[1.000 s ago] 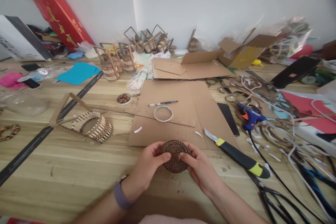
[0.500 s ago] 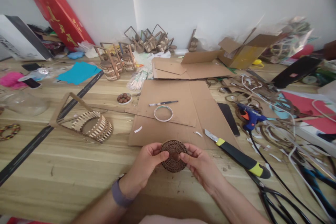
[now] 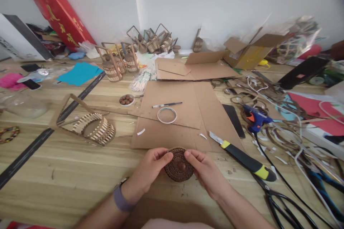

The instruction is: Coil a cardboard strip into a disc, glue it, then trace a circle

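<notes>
A round brown coiled cardboard disc (image 3: 174, 171), with a shiny brown bead-like knob (image 3: 181, 165) near its middle, is held between both hands just in front of me. My left hand (image 3: 152, 166) pinches its left edge, thumb on top and fingers behind. On the opposite edge my right hand (image 3: 204, 168) grips it the same way. Beyond the disc lies a flat cardboard sheet (image 3: 172, 139) bearing a white ring (image 3: 167, 122) and a pen (image 3: 167, 105). A small striped basket with a tall handle (image 3: 103, 134) lies to the left.
A utility knife (image 3: 245, 159) and black-handled scissors (image 3: 282, 204) lie close on the right, near a blue glue gun (image 3: 256, 118) with its cord. A dish of brown beads (image 3: 126, 100) sits behind left. Small finished baskets (image 3: 113, 71) stand farther back, and a cardboard box (image 3: 251, 52) at back right.
The disc has tilted and shifted slightly toward me. Both thumbs have moved from near its middle out to its upper edges, so the knob now shows more clearly.
</notes>
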The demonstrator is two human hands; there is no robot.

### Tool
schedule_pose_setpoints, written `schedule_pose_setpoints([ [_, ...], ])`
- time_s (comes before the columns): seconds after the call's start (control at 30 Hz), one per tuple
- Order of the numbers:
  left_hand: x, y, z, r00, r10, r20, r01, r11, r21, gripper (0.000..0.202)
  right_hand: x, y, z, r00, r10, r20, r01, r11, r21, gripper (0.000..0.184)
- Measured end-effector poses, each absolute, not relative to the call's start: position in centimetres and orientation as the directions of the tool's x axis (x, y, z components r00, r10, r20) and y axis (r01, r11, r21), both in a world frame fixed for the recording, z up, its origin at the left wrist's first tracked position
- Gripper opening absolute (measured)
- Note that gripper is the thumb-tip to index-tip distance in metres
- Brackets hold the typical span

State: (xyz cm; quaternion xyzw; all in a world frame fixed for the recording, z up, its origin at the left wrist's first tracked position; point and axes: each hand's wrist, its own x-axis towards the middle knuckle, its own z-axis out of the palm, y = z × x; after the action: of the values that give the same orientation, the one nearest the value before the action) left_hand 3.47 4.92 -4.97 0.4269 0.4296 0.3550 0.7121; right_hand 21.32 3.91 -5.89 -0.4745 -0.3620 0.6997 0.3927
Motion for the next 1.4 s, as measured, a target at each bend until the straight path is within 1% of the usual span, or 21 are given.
schedule_pose_setpoints([
  [0.1, 3.5, 5.0, -5.0, 0.382, 0.872, -0.306, -0.161, 0.389, 0.907, 0.041, 21.2, 3.8, -5.8, -0.246, 0.893, -0.377, -0.247, -0.434, -0.867, 0.042],
  [0.3, 3.3, 5.0, -5.6, 0.371, 0.855, -0.363, -0.193, 0.453, 0.870, 0.041, 21.0, 3.9, -5.6, -0.294, 0.874, -0.386, -0.320, -0.471, -0.822, 0.040],
  [0.4, 3.4, 5.0, -5.7, 0.374, 0.847, -0.377, -0.215, 0.474, 0.854, 0.044, 21.2, 4.0, -5.7, -0.263, 0.881, -0.393, -0.304, -0.463, -0.833, 0.041],
  [0.5, 3.5, 5.1, -5.5, 0.371, 0.857, -0.357, -0.263, 0.466, 0.845, 0.046, 21.4, 4.0, -5.7, -0.206, 0.901, -0.382, -0.263, -0.427, -0.865, 0.043],
  [0.67, 3.6, 5.0, -5.0, 0.369, 0.866, -0.337, -0.276, 0.449, 0.850, 0.035, 21.4, 4.0, -5.2, -0.226, 0.901, -0.372, -0.181, -0.413, -0.892, 0.042],
  [0.87, 3.5, 4.9, -4.8, 0.340, 0.864, -0.370, -0.262, 0.465, 0.845, 0.037, 21.3, 3.8, -6.0, -0.276, 0.884, -0.378, -0.235, -0.443, -0.865, 0.040],
  [1.03, 3.6, 5.0, -5.1, 0.338, 0.864, -0.374, -0.279, 0.472, 0.836, 0.039, 21.4, 3.9, -6.3, -0.276, 0.884, -0.377, -0.252, -0.446, -0.859, 0.041],
  [1.2, 4.0, 4.9, -4.9, 0.325, 0.882, -0.341, -0.333, 0.444, 0.832, 0.050, 21.4, 4.0, -5.9, -0.226, 0.903, -0.366, -0.278, -0.420, -0.864, 0.041],
  [1.27, 4.1, 4.8, -4.7, 0.316, 0.886, -0.338, -0.338, 0.438, 0.833, 0.046, 21.5, 4.0, -5.8, -0.223, 0.907, -0.358, -0.267, -0.410, -0.872, 0.041],
  [1.4, 4.2, 4.7, -4.3, 0.301, 0.891, -0.340, -0.335, 0.433, 0.837, 0.038, 21.6, 3.9, -5.7, -0.272, 0.899, -0.344, -0.241, -0.410, -0.880, 0.038],
])
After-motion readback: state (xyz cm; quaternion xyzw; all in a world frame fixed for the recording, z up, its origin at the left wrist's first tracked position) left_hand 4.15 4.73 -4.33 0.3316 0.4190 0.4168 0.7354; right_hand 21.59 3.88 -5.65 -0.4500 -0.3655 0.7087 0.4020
